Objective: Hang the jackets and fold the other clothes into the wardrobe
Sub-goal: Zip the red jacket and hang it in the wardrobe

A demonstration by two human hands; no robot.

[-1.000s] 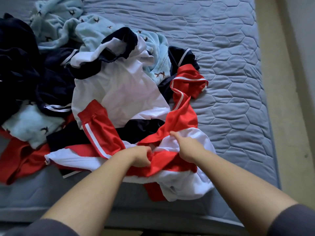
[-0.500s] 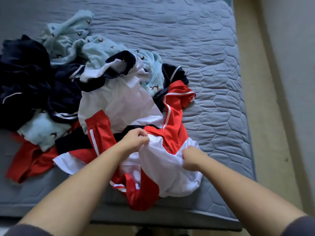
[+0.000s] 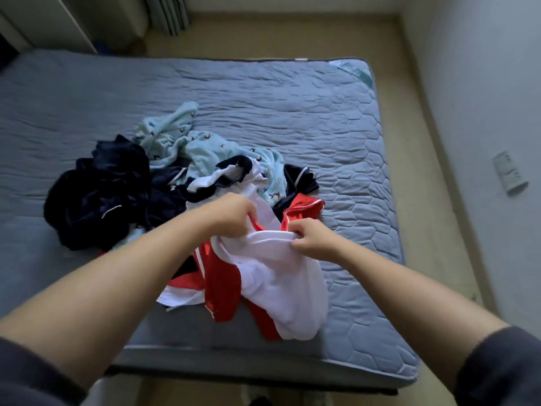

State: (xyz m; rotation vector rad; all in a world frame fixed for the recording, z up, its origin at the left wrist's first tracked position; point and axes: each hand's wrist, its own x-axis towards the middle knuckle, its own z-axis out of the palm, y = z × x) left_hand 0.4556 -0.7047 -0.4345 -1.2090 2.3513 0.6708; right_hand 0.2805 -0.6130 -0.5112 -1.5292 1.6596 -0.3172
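Both hands, left hand [image 3: 231, 216] and right hand [image 3: 313, 238], grip a red-and-white garment [image 3: 281, 276] above the mattress [image 3: 292, 112].

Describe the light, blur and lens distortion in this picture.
Head view: dim, soft, bluish light with no hard shadows; the wide lens bows the mattress edges and stretches the forearms toward the bottom corners; the dark clothes lose their folds to shadow; the red and white top looks slightly washed out; mild softness overall.

Grey quilted mattress [image 3: 336, 136], beige floor [image 3: 292, 36], white wall w/ socket [image 3: 510, 175].
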